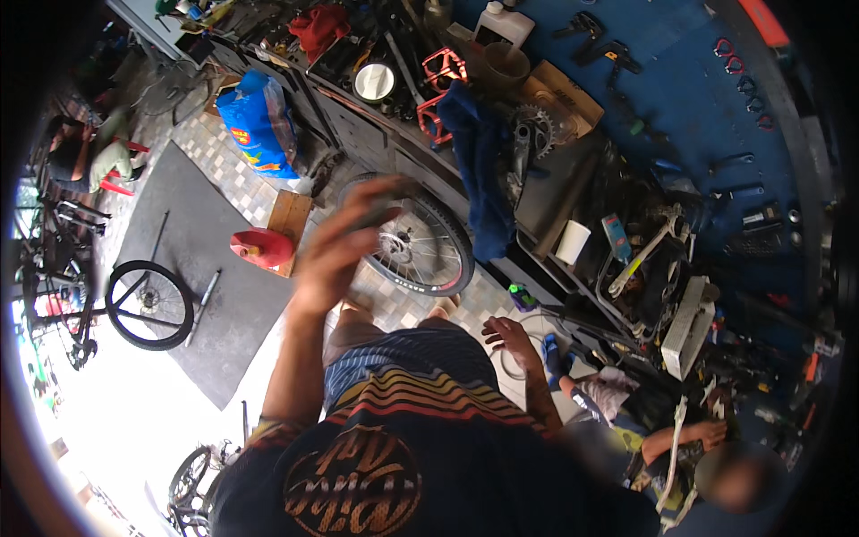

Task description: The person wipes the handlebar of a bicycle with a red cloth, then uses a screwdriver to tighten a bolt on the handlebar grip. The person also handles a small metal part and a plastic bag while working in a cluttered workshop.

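My left hand (335, 246) is raised in front of me, fingers spread and a little blurred, holding nothing. Behind it, a bicycle wheel (429, 243) with a black tyre stands by the workbench, close to my feet; the hand covers part of its left side. Whether the fingers touch the tyre I cannot tell, though they look nearer to me than the wheel. Lower and to the right, my right hand (512, 341) hangs beside my shorts with its fingers apart and nothing in them.
Along the workbench (353, 125) lie red pedals (445, 67), a dark blue cloth (476, 161), a crankset (534, 134) and a white cup (573, 242). Left are a blue bag (255, 125), a grey mat (183, 215) and another wheel (149, 305). A person (662, 438) works at right.
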Available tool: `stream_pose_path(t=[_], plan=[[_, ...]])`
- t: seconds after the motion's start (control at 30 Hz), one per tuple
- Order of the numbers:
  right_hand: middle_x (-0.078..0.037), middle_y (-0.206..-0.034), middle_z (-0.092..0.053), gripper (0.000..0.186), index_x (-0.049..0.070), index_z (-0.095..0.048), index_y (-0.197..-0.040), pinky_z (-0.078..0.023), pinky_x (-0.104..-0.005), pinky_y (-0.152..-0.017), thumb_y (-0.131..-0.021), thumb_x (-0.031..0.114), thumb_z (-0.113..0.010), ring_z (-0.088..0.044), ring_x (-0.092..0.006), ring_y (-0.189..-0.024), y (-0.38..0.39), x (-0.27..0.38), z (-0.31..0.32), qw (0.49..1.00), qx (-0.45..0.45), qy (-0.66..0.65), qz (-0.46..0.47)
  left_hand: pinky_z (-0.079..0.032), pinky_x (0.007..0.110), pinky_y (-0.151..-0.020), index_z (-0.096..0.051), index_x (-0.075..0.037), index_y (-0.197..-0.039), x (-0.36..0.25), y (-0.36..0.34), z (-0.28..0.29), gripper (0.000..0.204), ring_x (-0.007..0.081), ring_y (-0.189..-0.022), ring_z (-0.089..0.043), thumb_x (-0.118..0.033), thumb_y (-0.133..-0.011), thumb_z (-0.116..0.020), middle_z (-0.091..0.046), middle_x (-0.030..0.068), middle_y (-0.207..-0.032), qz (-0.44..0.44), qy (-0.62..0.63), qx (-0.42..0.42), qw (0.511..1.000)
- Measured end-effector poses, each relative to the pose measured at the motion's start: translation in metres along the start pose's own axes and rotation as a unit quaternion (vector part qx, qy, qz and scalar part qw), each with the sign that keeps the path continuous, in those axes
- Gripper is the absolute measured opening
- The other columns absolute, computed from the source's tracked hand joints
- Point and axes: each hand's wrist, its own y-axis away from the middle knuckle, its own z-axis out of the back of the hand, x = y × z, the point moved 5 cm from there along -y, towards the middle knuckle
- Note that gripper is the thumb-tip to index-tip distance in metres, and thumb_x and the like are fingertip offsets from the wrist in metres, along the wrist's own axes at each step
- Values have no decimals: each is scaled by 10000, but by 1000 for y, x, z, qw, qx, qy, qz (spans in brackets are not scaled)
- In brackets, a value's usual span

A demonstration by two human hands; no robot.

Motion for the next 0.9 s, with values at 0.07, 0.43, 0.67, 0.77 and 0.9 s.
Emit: stream_pose_path(t=[0.07, 0.43, 0.67, 0.77, 0.9], plan=[[-47, -994, -746, 431, 66, -685, -1134, -535, -308, -711, -1033, 480, -627, -700, -152, -835, -11, -4, -25, 997, 17, 68, -29, -260, 573, -1244, -677, 7, -1252, -50, 41, 57, 520, 464, -1521, -333, -376, -900, -691, -460, 298, -1530, 26, 120, -30, 992], [-89, -779, -721, 355, -10, -748, -955, -500, -390, -562, -1032, 299, -590, -673, -180, -696, -166, 42, -243, 863, 123, 461, 167, -548, 333, -500, -433, -98, -820, -237, 229, 305, 446, 274, -632, -635, -453, -1074, -524, -597, 242, -1004, -253, 158, -196, 934], [-80, -737, -696, 343, 3, -738, -915, -498, -372, -556, -1031, 301, -611, -643, -163, -631, -185, 128, -356, 767, 191, 604, 99, -505, 372, -910, -630, 15, -1042, -260, 309, 359, 355, 236, -1025, -658, -336, -1002, -666, -677, 189, -1160, -96, -74, -434, 893], [-76, -719, -685, 341, 9, -733, -897, -497, -364, -554, -1031, 301, -620, -630, -156, -604, -207, 174, -431, 751, 218, 616, 96, -494, 280, -715, -676, 5, -942, -245, 332, 387, 354, 126, -766, -621, -335, -1040, -655, -670, 58, -868, -90, -41, -570, 815], [-38, -592, -603, 495, 42, -665, -725, -460, -330, -505, -1061, 397, -585, -573, -141, -527, -232, 228, -601, 756, 271, 561, 201, -505, 278, -634, -670, 5, -885, -221, 382, 417, 349, 129, -676, -617, -306, -1044, -667, -673, 62, -802, -54, -40, -690, 721]])
